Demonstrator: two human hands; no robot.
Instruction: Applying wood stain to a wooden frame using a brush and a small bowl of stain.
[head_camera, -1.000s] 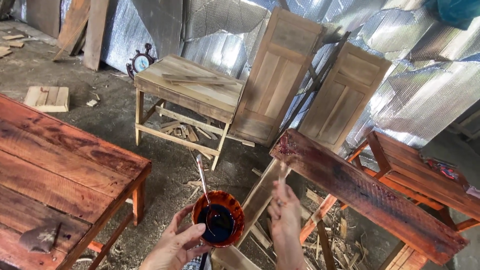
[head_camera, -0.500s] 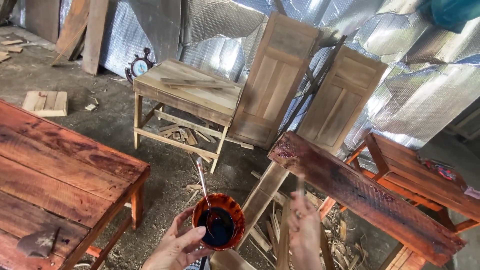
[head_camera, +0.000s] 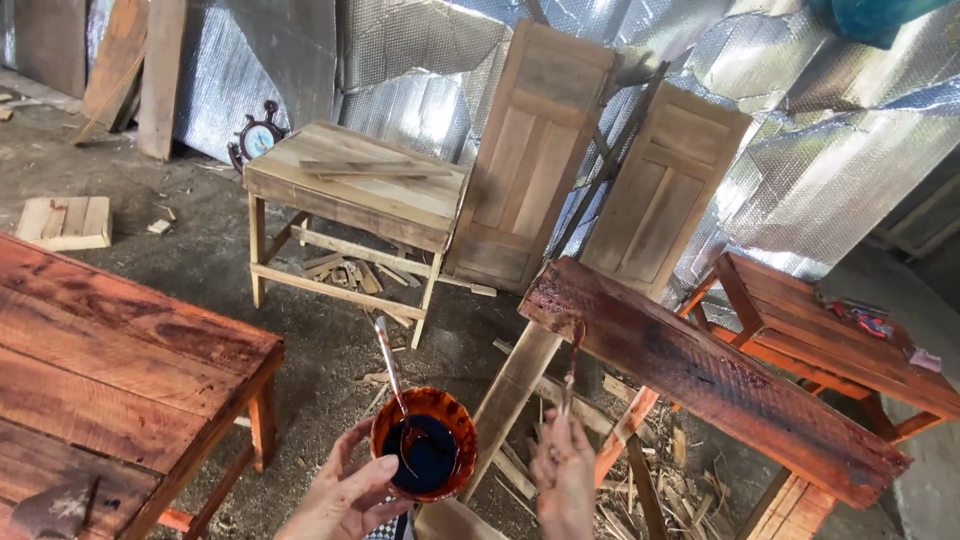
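Head view: right hand w/ brush, now up at stained plank.

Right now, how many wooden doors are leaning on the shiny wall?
2. A tall pale panelled wooden door leans behind the bare wooden table; a shorter panelled door leans just right of it. Others may be hidden out of view.

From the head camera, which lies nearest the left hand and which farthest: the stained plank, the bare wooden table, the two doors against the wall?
From the left hand, which holds the cup:
1. Stained plank, to the right, on its stand.
2. Bare wooden table, straight ahead across the floor.
3. Two doors, leaning on the foil wall behind that table.
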